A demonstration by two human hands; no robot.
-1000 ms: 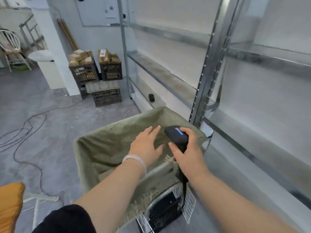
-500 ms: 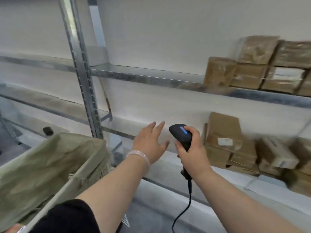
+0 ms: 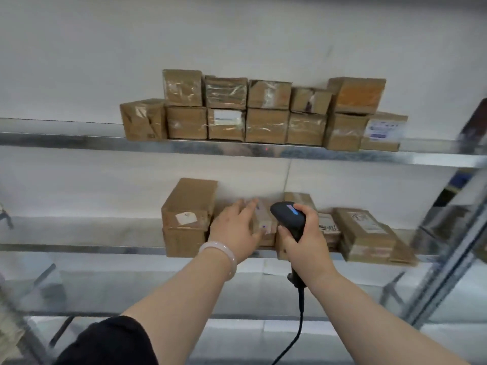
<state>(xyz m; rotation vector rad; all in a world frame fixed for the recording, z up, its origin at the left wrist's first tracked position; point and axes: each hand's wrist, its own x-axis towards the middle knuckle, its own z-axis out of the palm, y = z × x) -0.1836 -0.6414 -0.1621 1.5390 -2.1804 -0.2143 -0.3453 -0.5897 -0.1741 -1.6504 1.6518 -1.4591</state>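
My right hand (image 3: 307, 245) grips a black corded barcode scanner (image 3: 288, 218) with a blue light on top, its head aimed at the middle shelf. My left hand (image 3: 235, 227), a pale bangle on the wrist, reaches with straight fingers to a small cardboard parcel (image 3: 264, 223) on that shelf; the fingertips lie on or just at it. A taller brown box (image 3: 188, 206) with a white label stands directly to the left of my left hand. Flat labelled parcels (image 3: 365, 233) lie to the right of the scanner.
The metal shelf (image 3: 79, 248) carries the parcels at chest height. An upper shelf (image 3: 66, 143) holds two rows of several taped brown boxes (image 3: 266, 111). A lower shelf (image 3: 158, 293) runs beneath my arms. A slanted steel upright (image 3: 453, 259) stands at the right.
The view has swung right from the green-lined cart to the shelves of parcels. My left hand has moved forward to the small parcel. The scanner stays in my right hand.
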